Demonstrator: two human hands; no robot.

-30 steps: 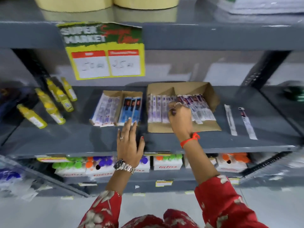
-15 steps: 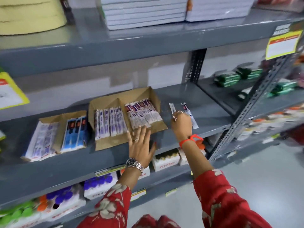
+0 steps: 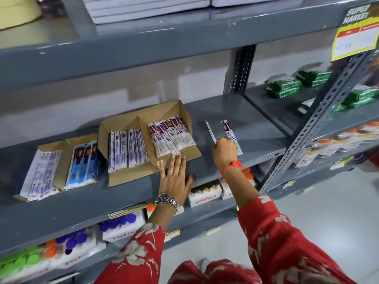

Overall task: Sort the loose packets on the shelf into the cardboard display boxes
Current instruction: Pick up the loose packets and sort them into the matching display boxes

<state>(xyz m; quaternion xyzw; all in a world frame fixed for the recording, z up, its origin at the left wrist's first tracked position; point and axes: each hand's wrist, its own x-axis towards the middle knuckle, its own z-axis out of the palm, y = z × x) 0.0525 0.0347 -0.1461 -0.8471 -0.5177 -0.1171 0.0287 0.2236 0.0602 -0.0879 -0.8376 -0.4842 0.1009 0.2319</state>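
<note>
Two loose packets lie on the grey shelf (image 3: 256, 128) right of the boxes: a thin white packet (image 3: 209, 129), tilted on edge, and a white-and-purple packet (image 3: 228, 129). My right hand (image 3: 224, 151) is curled over their near ends, fingers pinching the thin white packet. My left hand (image 3: 174, 177) rests flat with fingers spread on the shelf, its fingertips touching the front flap of the large cardboard display box (image 3: 131, 176). That box holds two rows of purple-white packets (image 3: 170, 136). A smaller display box (image 3: 67, 143) to its left holds white and blue packets.
A perforated metal upright (image 3: 315, 121) stands at the shelf's right end, with green packs (image 3: 284, 85) on the shelf beyond it. The shelf above (image 3: 143, 48) overhangs closely. Below are cartons of bottles with coloured caps (image 3: 118, 222). A yellow price sign (image 3: 356, 37) hangs top right.
My right hand left the large box and moved right onto the loose packets. My left hand slid right along the shelf to the large box's front. The view swung right.
</note>
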